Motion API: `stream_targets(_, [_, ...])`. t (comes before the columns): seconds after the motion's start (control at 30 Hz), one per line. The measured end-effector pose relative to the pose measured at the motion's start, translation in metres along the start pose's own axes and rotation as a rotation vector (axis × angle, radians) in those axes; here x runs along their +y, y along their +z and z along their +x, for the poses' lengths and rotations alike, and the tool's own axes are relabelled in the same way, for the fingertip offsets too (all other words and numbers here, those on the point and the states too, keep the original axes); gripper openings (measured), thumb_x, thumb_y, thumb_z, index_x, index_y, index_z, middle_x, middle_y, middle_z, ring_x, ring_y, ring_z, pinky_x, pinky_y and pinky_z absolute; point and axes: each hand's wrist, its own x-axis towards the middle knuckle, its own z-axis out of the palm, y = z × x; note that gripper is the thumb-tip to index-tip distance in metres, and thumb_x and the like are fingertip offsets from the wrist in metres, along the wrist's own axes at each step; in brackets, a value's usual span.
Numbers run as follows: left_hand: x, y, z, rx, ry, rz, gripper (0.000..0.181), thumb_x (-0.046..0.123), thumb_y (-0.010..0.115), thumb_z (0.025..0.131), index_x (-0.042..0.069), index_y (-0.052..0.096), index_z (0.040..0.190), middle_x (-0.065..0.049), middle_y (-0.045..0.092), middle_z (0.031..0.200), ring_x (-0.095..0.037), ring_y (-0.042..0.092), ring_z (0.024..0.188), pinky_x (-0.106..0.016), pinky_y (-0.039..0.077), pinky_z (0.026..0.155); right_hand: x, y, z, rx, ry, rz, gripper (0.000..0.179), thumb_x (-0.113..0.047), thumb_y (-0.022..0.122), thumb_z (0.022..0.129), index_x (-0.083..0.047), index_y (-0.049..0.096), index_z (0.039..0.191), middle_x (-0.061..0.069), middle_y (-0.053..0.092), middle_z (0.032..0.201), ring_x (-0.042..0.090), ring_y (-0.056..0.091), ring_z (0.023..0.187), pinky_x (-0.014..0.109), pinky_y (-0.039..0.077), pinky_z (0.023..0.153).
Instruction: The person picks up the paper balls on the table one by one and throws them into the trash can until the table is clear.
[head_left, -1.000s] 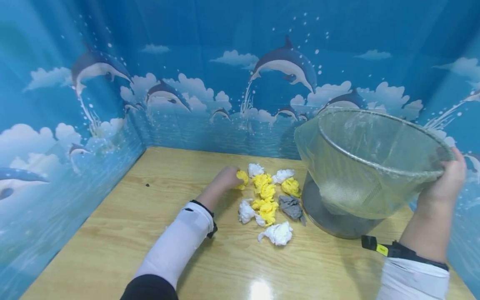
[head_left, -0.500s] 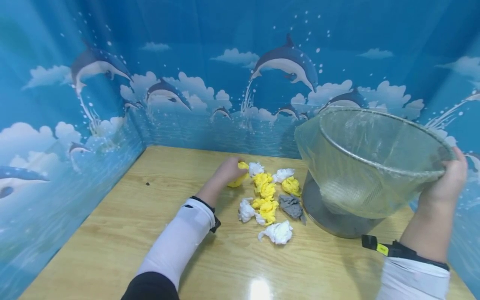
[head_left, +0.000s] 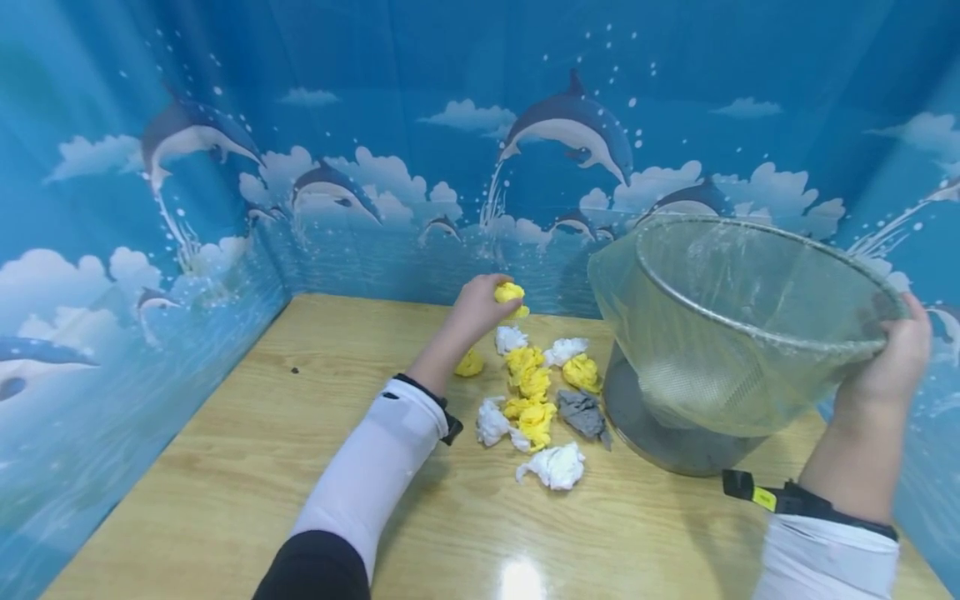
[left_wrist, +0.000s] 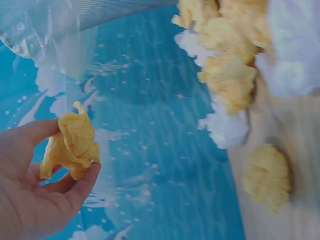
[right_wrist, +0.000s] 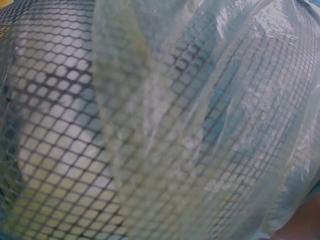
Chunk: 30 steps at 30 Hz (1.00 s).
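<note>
My left hand (head_left: 480,307) pinches a crumpled yellow paper ball (left_wrist: 75,142) between thumb and fingers, raised beyond the far edge of the pile in the head view. A second yellow paper ball (head_left: 470,363) lies on the table below that wrist. My right hand (head_left: 888,358) grips the far-right rim of a mesh wastebasket (head_left: 697,450) lined with a translucent yellowish bag (head_left: 675,333). Mesh and bag fill the right wrist view, where the fingers are hidden. Between the hands lie more yellow paper balls (head_left: 528,371), white ones (head_left: 555,467) and a grey one (head_left: 583,414).
The wooden table (head_left: 262,467) meets a blue dolphin-print curtain (head_left: 420,167) at the back and sides. A small dark speck (head_left: 295,370) lies at the left. The wastebasket takes up the right of the table, close beside the paper pile.
My left hand has picked up one yellow paper ball and moved it up and rightward, uncovering another left on the table. The right hand and wastebasket have stayed put.
</note>
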Motion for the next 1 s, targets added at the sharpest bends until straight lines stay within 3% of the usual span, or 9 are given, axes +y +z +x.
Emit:
stream_targets(0.3, [0.032, -0.008, 0.002, 0.052, 0.148, -0.044, 0.054, 0.037, 0.061, 0.095, 0.019, 0.047, 0.144, -0.007, 0.049, 0.143, -0.024, 0.052, 0.123, -0.036, 0.052, 0.093, 0.000, 0.001, -0.002, -0.009, 0.007, -0.029, 0.060, -0.014, 0.026, 0.093, -0.032, 0.027, 0.151, -0.017, 0.010, 0.159, -0.001, 0.009, 0.141, 0.017, 0.011, 0.114])
stream_targets(0.47, [0.052, -0.008, 0.001, 0.062, 0.232, -0.135, 0.052, 0.036, 0.061, 0.096, 0.022, 0.047, 0.144, -0.005, 0.046, 0.145, -0.021, 0.052, 0.122, -0.030, 0.053, 0.090, 0.000, 0.000, -0.002, 0.001, 0.007, -0.012, 0.060, -0.012, 0.027, 0.093, -0.032, 0.030, 0.150, -0.017, 0.015, 0.157, -0.002, 0.015, 0.140, 0.017, 0.014, 0.112])
stream_targets(0.7, [0.079, -0.005, 0.001, 0.008, 0.238, -0.439, 0.048, 0.037, 0.062, 0.095, 0.027, 0.050, 0.140, 0.001, 0.050, 0.139, -0.015, 0.056, 0.111, -0.026, 0.053, 0.082, 0.000, -0.001, -0.002, -0.003, -0.003, -0.011, 0.060, -0.013, 0.027, 0.093, -0.032, 0.029, 0.149, -0.017, 0.014, 0.157, -0.002, 0.017, 0.139, 0.017, 0.015, 0.112])
stream_targets(1.0, [0.116, 0.005, -0.002, -0.008, 0.296, -0.489, 0.048, 0.036, 0.061, 0.095, 0.027, 0.050, 0.141, 0.004, 0.047, 0.143, -0.012, 0.052, 0.119, -0.022, 0.051, 0.083, -0.002, 0.002, -0.002, -0.002, 0.009, 0.023, 0.060, -0.010, 0.026, 0.093, -0.031, 0.033, 0.149, -0.017, 0.014, 0.158, -0.002, 0.014, 0.140, 0.012, 0.016, 0.107])
